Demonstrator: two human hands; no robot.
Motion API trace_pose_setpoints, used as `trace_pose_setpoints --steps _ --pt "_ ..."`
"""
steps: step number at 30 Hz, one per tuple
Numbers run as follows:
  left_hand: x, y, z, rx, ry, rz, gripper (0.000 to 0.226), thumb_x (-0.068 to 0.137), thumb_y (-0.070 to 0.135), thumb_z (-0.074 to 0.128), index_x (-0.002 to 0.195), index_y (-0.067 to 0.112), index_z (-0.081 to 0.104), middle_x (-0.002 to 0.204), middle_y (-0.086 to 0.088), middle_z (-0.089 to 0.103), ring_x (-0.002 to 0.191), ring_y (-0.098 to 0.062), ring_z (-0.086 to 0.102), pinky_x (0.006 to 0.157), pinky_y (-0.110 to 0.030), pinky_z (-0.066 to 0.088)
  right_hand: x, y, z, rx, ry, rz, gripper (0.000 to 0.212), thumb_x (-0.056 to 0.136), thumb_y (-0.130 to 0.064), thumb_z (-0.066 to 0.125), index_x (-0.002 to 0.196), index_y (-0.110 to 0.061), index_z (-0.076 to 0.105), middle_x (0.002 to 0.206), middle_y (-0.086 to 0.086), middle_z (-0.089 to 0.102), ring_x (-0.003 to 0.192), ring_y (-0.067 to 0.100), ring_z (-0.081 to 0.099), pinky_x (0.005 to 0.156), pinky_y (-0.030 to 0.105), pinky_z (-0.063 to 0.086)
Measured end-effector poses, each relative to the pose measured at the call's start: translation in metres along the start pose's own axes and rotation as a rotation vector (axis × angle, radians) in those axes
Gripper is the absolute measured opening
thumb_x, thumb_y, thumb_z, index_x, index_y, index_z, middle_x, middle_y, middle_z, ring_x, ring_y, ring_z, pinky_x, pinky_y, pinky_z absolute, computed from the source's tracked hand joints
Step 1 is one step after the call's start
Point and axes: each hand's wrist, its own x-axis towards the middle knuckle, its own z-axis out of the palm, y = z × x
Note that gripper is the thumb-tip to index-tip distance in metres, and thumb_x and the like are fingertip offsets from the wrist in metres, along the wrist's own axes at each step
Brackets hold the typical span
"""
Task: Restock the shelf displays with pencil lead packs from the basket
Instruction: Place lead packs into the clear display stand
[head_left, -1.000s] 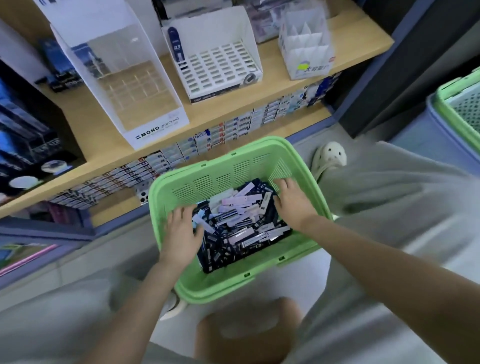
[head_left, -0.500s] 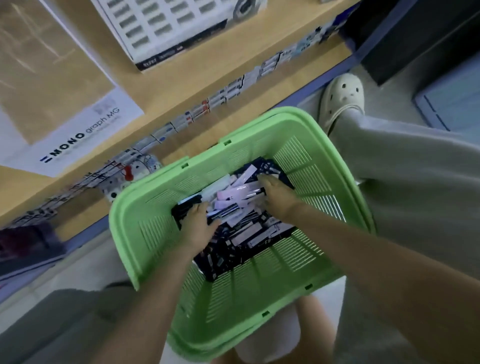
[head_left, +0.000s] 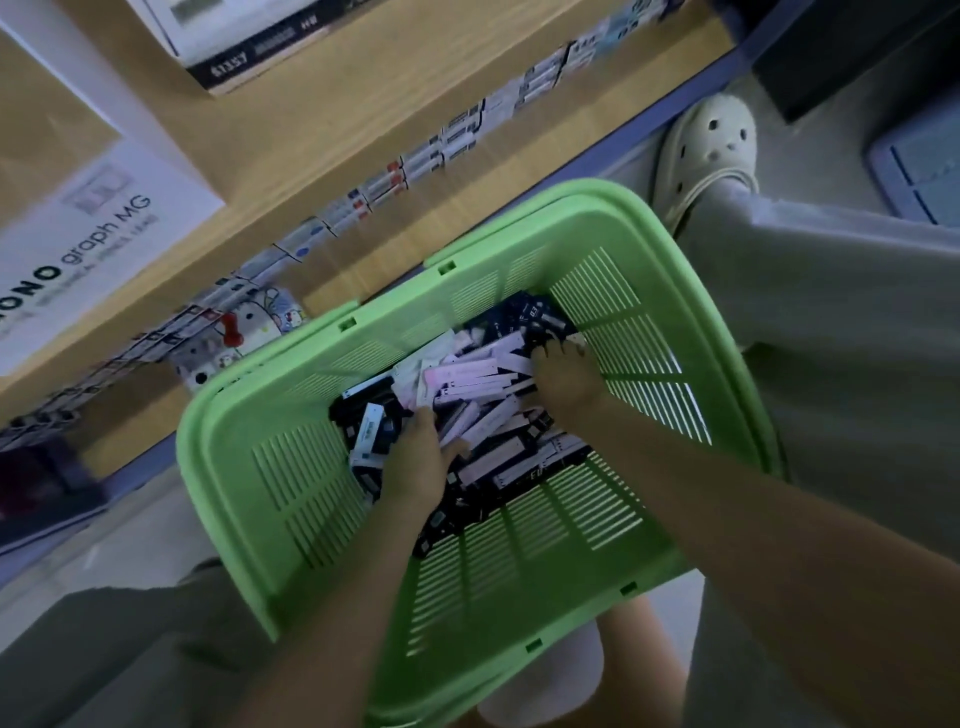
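The wooden shelf (head_left: 337, 119) crosses the upper left of the frame, and the green basket (head_left: 291, 483) sits tilted at centre just below it, apparently to keep stock within reach. Pencil lead packs (head_left: 467, 376) lie heaped on the basket floor. The left hand (head_left: 415, 467) and right hand (head_left: 563, 384) dig into the heap with fingers curled downward; whether either grips a pack cannot be determined.

Head-worn camera looks down, near the basket (head_left: 291, 483).
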Motion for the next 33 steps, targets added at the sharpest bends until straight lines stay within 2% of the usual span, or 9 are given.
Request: trace_pose_setpoints --steps 5,9,15,17,20,23,26,29,33 --pt "-0.009 0.000 0.007 -0.154 -0.103 -0.085 0.043 0.101 0.021 0.040 0.135 -0.003 0.029 0.103 -0.020 0.057 0.082 -0.022 0.049 0.064 -0.030 0.038 -0.018 0.013 0.008 0.136 -0.024 -0.055 0.035 0.096 -0.031 0.051 0.119 -0.004 0.049 0.123 0.014 0.054 0.112 0.027 0.052 0.089 0.034 0.040" --pt "-0.016 -0.001 0.008 -0.381 0.030 -0.237 0.052 0.102 0.016 0.038 0.143 -0.009 0.019 0.126 -0.023 0.049 0.103 -0.036 0.053 0.071 -0.033 0.038 -0.033 0.010 -0.004 0.225 0.004 0.049 0.023 0.097 -0.011 0.044 0.119 -0.003 0.044 0.115 0.015 0.060 0.103 0.029 0.059 0.079 0.032 0.043" --pt "-0.039 0.004 0.003 -0.850 0.089 -0.443 0.053 0.100 0.013 0.039 0.148 0.001 0.018 0.120 -0.018 0.056 0.074 -0.026 0.061 0.085 -0.041 0.052 -0.054 0.003 -0.021 0.593 -0.036 0.269 0.028 0.097 -0.005 0.036 0.122 0.005 0.045 0.120 0.025 0.053 0.086 0.025 0.055 0.052 0.019 0.020" --pt "-0.045 0.008 0.002 -0.917 0.071 -0.469 0.046 0.101 0.012 0.037 0.142 -0.002 0.025 0.100 -0.013 0.053 0.063 -0.017 0.052 0.073 -0.035 0.048 -0.067 -0.002 -0.028 0.706 -0.054 0.353 0.028 0.097 -0.005 0.037 0.122 0.003 0.048 0.120 0.021 0.055 0.065 0.012 0.041 0.050 0.018 0.020" --pt "-0.056 0.020 -0.002 -1.066 0.033 -0.446 0.017 0.100 0.015 0.042 0.108 0.002 0.048 0.078 -0.009 0.046 0.060 -0.017 0.046 0.065 -0.032 0.047 -0.076 -0.013 -0.026 0.958 -0.018 0.371 0.029 0.101 -0.014 0.038 0.121 0.003 0.050 0.104 0.014 0.060 0.083 0.024 0.058 0.058 0.029 0.041" --pt "-0.069 0.036 -0.008 -1.288 0.039 -0.415 0.032 0.096 0.034 0.051 0.109 0.006 0.053 0.088 -0.005 0.053 0.071 -0.017 0.051 0.069 -0.032 0.047 -0.097 -0.030 -0.041 1.279 -0.022 0.193 0.030 0.101 -0.020 0.039 0.117 0.004 0.048 0.087 0.014 0.058 0.067 0.024 0.056 0.066 0.040 0.051" --pt "-0.084 0.046 -0.018 -1.425 -0.032 -0.264 0.049 0.094 0.047 0.042 0.125 0.012 0.055 0.114 -0.008 0.065 0.091 -0.017 0.063 0.066 -0.025 0.051 -0.120 -0.046 -0.052 1.188 -0.047 -0.012 0.023 0.101 -0.024 0.038 0.108 -0.003 0.044 0.081 0.011 0.056 0.060 0.020 0.051 0.061 0.040 0.048" --pt "-0.097 0.047 -0.026 -1.353 -0.046 -0.139 0.042 0.094 0.046 0.044 0.126 0.020 0.053 0.112 -0.007 0.067 0.076 -0.005 0.069 0.047 -0.011 0.047 -0.144 -0.054 -0.061 0.882 -0.079 -0.206 0.022 0.102 -0.029 0.033 0.107 -0.008 0.039 0.074 0.007 0.052 0.061 0.023 0.051 0.054 0.033 0.038" --pt "-0.111 0.046 -0.030 -1.225 -0.014 -0.086 0.039 0.088 0.035 0.061 0.124 0.021 0.054 0.105 0.004 0.067 0.094 -0.007 0.065 0.075 -0.023 0.046 -0.168 -0.063 -0.064 0.369 -0.020 -0.382 0.034 0.103 -0.021 0.033 0.132 -0.005 0.032 0.112 0.016 0.054 0.087 0.032 0.059 0.064 0.035 0.043"
